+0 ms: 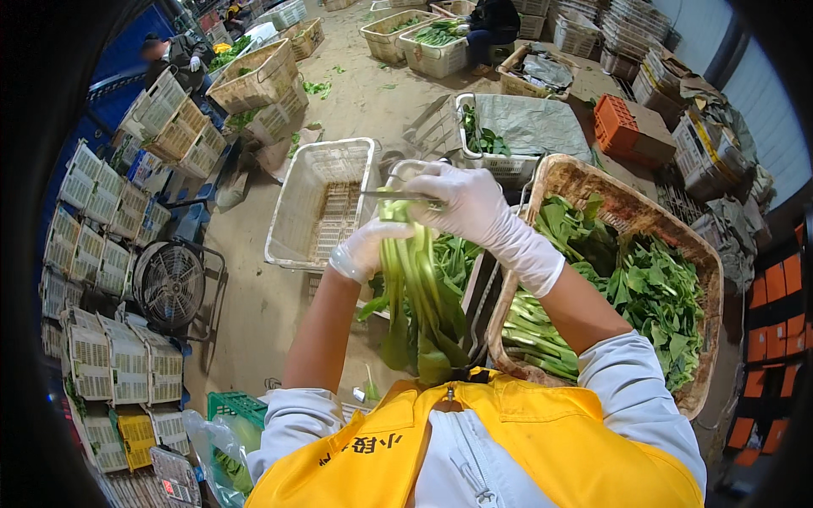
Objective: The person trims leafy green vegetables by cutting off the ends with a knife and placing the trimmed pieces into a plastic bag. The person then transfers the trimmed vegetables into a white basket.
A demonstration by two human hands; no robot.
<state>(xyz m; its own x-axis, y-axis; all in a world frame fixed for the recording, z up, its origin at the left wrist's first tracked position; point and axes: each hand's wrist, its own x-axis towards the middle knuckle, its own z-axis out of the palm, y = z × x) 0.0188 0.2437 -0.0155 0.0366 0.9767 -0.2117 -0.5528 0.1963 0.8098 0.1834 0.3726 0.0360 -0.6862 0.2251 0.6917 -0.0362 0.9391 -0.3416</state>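
Observation:
A bunch of leafy green vegetables (419,286) hangs stems up in my gloved left hand (365,247), its leaves towards my chest. Just above, my gloved right hand (457,197) grips a knife (400,196), whose blade lies across the stem ends. The knife's handle is hidden by my fingers. More greens (460,257) show behind the bunch. To the right, under my right forearm, a brown-stained crate (714,305) holds many of the same greens (648,298). A white plastic crate (276,222) with a stained bottom stands beyond my left hand.
A crate partly covered by a grey sheet (533,124) stands ahead. An upright floor fan (170,284) and stacked crates (117,362) are on the left, with a green crate (238,406) near my left elbow. Two co-workers (181,57) (492,25) are farther off among crates of greens.

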